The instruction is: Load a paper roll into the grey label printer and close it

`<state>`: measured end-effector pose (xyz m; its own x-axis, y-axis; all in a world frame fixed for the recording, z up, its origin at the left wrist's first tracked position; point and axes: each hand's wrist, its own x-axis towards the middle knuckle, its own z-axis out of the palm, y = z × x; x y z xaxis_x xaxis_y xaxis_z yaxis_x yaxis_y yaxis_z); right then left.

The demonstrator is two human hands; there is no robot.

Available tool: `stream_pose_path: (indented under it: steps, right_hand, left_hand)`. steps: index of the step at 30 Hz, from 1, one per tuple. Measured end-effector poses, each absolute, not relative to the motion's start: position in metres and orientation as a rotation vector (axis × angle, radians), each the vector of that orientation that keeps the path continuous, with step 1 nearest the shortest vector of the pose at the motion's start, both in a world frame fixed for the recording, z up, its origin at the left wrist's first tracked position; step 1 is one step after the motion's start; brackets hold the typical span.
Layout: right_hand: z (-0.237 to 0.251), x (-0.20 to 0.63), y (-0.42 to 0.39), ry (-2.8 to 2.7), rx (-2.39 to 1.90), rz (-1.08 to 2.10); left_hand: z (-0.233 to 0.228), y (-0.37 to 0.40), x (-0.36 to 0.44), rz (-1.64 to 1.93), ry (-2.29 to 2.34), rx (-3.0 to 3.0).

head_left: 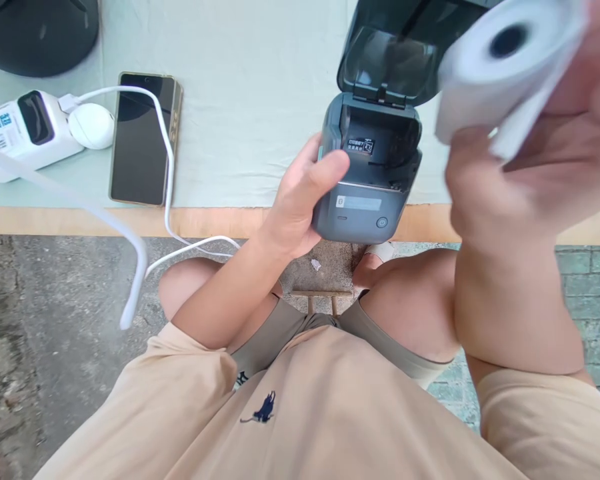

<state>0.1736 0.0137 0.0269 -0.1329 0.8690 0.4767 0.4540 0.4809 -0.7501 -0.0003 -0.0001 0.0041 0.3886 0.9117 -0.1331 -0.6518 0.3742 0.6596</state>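
Note:
A small dark grey label printer sits at the table's front edge with its lid flipped up and its paper bay bare. My left hand grips the printer's left side, thumb on top. Raised close to the camera at the upper right, my right hand holds a white paper roll with a dark core hole and a loose end hanging down. The roll is above and to the right of the printer, apart from it.
A phone lies face up on the pale green table cover. A white power bank with a plug and white cable sits at the left. A dark object is at the far left corner. Below are my knees and paving.

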Motion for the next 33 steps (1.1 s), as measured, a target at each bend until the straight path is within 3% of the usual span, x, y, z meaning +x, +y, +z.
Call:
stream_pose_path:
  steps: [4, 10, 21, 33]
  right_hand:
    - [0.0300, 0.1622, 0.0112, -2.082, -1.087, 0.080]
    - [0.0355, 0.1631, 0.0125, -2.207, -1.252, 0.203]
    - [0.0297, 0.1604, 0.0064, -2.282, -0.786, 0.077]
    - [0.0347, 0.1632, 0.0077, -2.071, -1.105, 0.289]
  left_hand:
    - [0.0018, -0.0023, -0.0016, 1.071, 0.593, 0.621]
    - [0.0044, -0.0024, 0.0004, 1.041, 0.693, 0.615]
    - [-0.0001, -0.0005, -0.0034, 1.069, 0.629, 0.591]
    - [0.0056, -0.0024, -0.0015, 1.095, 0.709, 0.502]
